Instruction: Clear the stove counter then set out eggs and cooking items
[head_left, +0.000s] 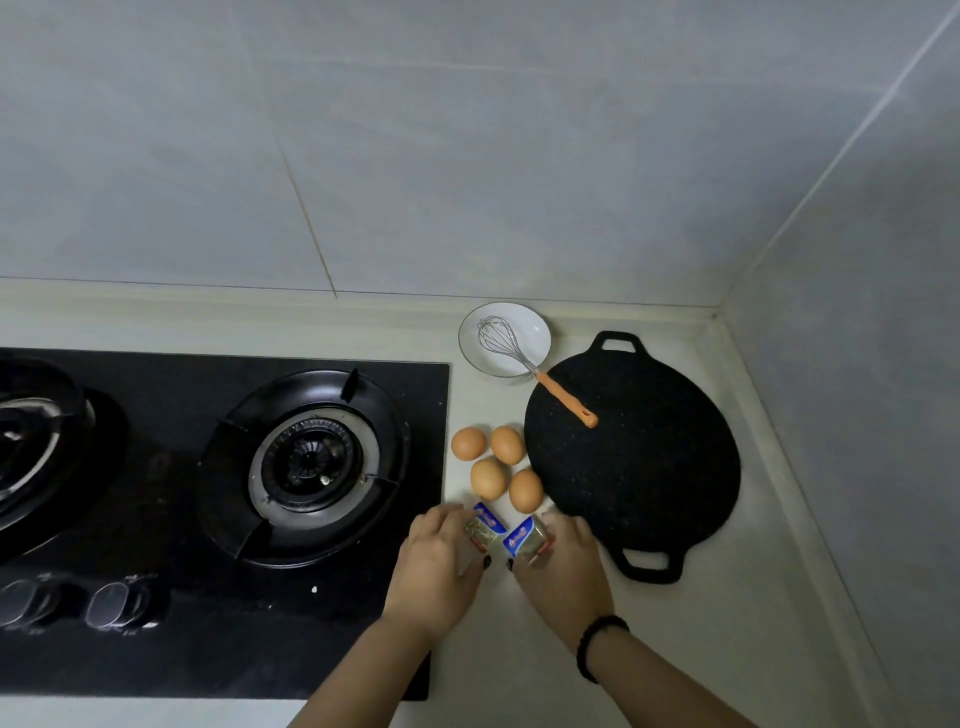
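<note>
While both hands worked at the near edge of the pale worktop (649, 649), each held a small clear packet with a blue label: the left hand (436, 564) had its fingers (449, 519) curled round the left packet (485, 527), and the right hand (563, 564) gripped the right packet (527, 538) in the same way, thumbs tucked underneath near each other. The two packets sat just beside one another, tilted, their dark contents too small to make out. Just beyond them lay four brown eggs (496, 465) in a loose cluster on the worktop — two farther, two nearer — between the black gas hob (156, 493) on the left and a flat black griddle pan (631, 454) with two loop handles on the right. At the far side, near the wall, stood a white plate (535, 332); a wire whisk (506, 340) rested with its wires in the plate and its orange handle (566, 399) reaching over the pan's rim. The right burner (306, 465) of the hob stood bare, with two control knobs (117, 605) along the near edge. A dark band (597, 644) circled the right wrist — grey tiled walls met in the corner beyond.
</note>
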